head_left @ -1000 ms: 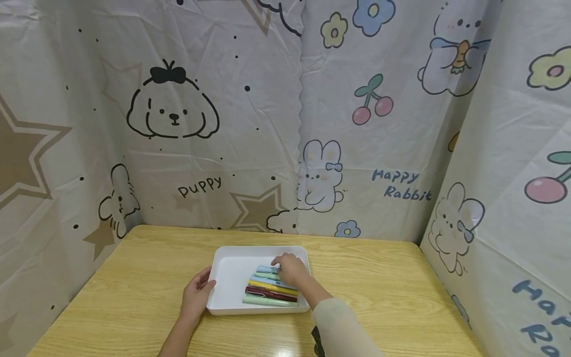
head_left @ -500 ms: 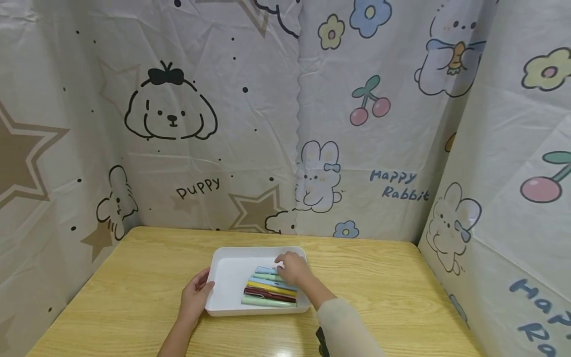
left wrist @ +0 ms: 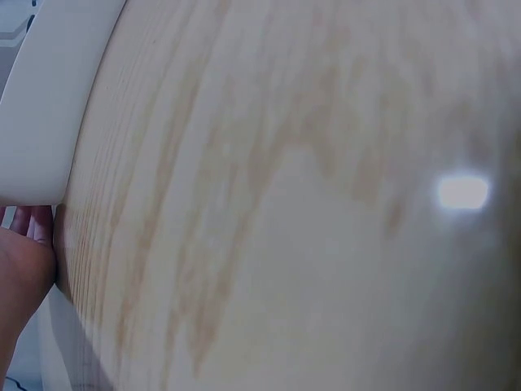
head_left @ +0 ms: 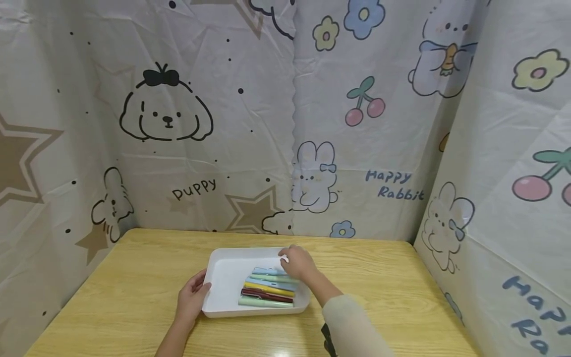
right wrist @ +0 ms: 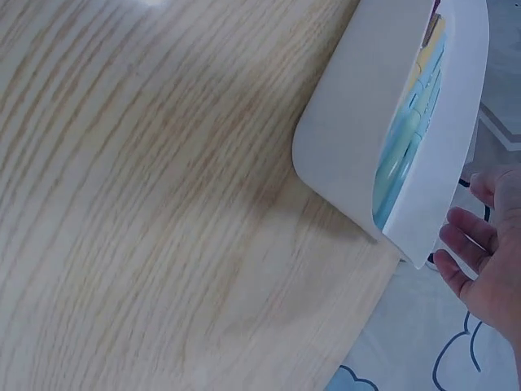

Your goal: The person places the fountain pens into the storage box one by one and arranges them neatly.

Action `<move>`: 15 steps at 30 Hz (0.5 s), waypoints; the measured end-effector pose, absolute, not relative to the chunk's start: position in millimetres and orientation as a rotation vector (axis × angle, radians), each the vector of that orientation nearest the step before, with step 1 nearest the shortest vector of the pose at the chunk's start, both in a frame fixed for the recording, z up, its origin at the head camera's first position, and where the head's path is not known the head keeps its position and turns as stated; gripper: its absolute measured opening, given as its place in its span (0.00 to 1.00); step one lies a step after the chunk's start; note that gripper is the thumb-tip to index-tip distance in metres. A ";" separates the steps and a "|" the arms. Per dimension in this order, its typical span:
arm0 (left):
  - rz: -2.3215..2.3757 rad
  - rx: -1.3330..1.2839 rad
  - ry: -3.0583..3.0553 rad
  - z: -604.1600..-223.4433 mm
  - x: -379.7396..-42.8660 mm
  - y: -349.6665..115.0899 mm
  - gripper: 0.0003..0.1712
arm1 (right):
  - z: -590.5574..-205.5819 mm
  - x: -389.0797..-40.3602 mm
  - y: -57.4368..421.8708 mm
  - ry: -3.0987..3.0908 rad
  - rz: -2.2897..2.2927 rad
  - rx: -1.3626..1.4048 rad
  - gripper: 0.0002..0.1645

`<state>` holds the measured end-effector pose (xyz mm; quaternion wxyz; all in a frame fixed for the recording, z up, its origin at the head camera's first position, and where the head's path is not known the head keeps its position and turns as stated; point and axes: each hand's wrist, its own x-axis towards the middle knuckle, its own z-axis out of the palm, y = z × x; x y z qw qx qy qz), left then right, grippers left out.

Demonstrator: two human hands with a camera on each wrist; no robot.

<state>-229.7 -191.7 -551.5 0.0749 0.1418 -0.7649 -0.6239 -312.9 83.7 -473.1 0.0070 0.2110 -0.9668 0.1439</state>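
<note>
A white tray stands on the wooden table. Inside, toward its right, several pens lie side by side: a pale green pen nearest, then a dark red pen, a yellow pen, and light blue and green ones farther back. My left hand grips the tray's left side, thumb at the rim and fingers along the outer wall. Over the far right corner is my right hand, its fingers loosely bent and holding nothing. In the right wrist view, its fingertips are beside the tray wall.
The wooden table spreads around the tray. Printed cloth hangs behind it, and another patterned cloth panel rises along the right side.
My right hand has lifted off the pens' right ends and moved back and right to the tray's far corner. The left hand stays at the tray's left side.
</note>
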 end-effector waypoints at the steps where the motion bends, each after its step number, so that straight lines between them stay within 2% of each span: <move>1: -1.873 0.426 -2.291 -551.7 -229.5 -191.7 0.26 | -471.9 -312.8 84.8 -3.026 0.446 0.652 0.15; 15: -1.872 0.417 -2.290 -552.3 -229.5 -192.1 0.27 | -458.2 -314.5 106.1 -2.960 0.471 0.608 0.15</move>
